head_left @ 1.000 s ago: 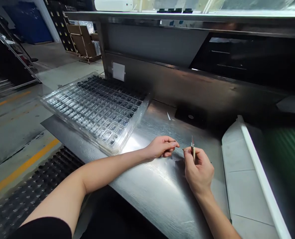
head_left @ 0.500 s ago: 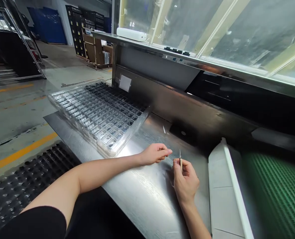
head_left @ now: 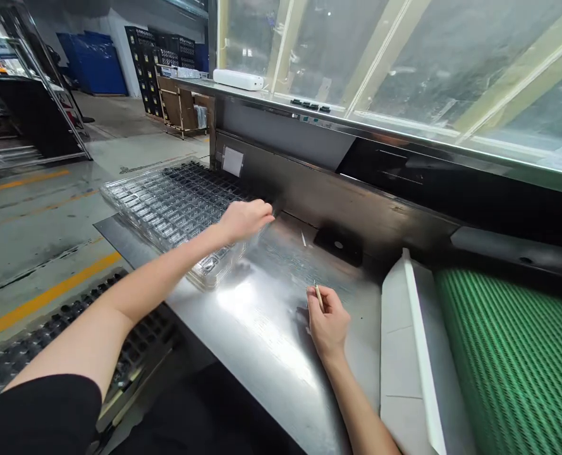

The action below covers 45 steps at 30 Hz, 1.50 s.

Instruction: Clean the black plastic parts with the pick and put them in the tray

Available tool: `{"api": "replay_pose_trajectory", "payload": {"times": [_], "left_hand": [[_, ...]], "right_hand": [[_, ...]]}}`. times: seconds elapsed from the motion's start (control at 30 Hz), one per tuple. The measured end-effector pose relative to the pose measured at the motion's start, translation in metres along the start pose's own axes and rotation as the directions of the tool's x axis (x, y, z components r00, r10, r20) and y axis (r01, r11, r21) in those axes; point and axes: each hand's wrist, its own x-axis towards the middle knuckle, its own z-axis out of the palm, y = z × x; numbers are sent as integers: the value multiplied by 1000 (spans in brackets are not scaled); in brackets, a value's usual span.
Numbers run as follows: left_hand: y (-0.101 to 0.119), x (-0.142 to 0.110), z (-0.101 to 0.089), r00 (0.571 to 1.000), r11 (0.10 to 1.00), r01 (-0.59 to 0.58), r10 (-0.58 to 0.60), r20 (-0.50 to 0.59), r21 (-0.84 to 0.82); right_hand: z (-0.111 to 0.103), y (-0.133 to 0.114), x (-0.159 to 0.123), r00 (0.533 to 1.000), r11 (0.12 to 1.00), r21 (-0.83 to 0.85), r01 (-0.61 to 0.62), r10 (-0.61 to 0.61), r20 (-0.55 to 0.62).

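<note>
My left hand (head_left: 245,218) reaches over the near right corner of a clear plastic tray (head_left: 167,202) with many small pockets, several holding dark parts. Its fingers are curled together at the tray's right edge, and what they pinch is too small to make out. My right hand (head_left: 327,321) rests on the steel bench (head_left: 262,316) in a loose fist, holding thin tweezers (head_left: 317,294) that point up and away from me.
A green conveyor belt (head_left: 508,354) with a white side guide (head_left: 418,354) runs along the right. A steel back panel (head_left: 356,202) and a shelf stand behind the bench. Black pocketed trays (head_left: 34,360) lie low on the left, beside a floor with yellow lines.
My left hand has left the spot beside the right hand and moved up and left over the clear tray. The right hand keeps the tweezers and stays on the bench. The view has tilted upward.
</note>
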Motion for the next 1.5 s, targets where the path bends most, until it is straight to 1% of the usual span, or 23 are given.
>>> {"api": "replay_pose_trajectory", "payload": {"times": [0.07, 0.13, 0.2, 0.3, 0.4, 0.5, 0.67, 0.77, 0.83, 0.97, 1.17, 1.3, 1.5], "left_hand": [[-33, 10, -7, 989, 989, 102, -113, 100, 106], [-58, 15, -6, 973, 980, 142, -164, 165, 136], [-74, 15, 1, 964, 981, 145, -169, 204, 128], [-84, 11, 11, 958, 985, 146, -164, 236, 95], [-87, 10, 16, 959, 988, 148, -154, 240, 43], [-87, 11, 13, 962, 989, 150, -147, 232, 7], [-85, 13, 3, 971, 988, 155, -156, 180, 19], [-80, 10, 1, 971, 985, 167, -172, 165, 46], [-77, 7, 2, 964, 982, 174, -184, 194, 65], [-74, 1, 6, 936, 980, 168, -194, 294, 110], [-74, 4, 2, 888, 979, 141, -191, 419, 149], [-72, 7, 0, 867, 978, 122, -188, 462, 169], [-71, 6, 1, 860, 982, 99, -167, 482, 164]], "right_hand": [[0, -4, -1, 999, 999, -35, 31, -30, 16], [0, -7, -1, 999, 998, -44, 35, -34, 20], [0, -8, 0, 999, 999, -38, 25, -24, 22], [0, -7, 1, 999, 999, -29, 21, -20, 33], [1, -7, 1, 999, 999, -31, 28, -27, 34], [1, -8, 1, 999, 999, -25, 31, -30, 38], [1, -8, 2, 999, 1000, -14, 21, -21, 26], [1, -8, 3, 999, 999, -17, 34, -33, 24], [2, -8, 3, 999, 999, -22, 45, -44, 27], [1, -8, 2, 998, 998, -30, 49, -48, 32], [1, -8, 2, 997, 999, -15, 49, -48, 55], [1, -8, 1, 996, 999, 0, 46, -46, 71], [1, -9, 2, 994, 999, 3, 49, -49, 94]]}}
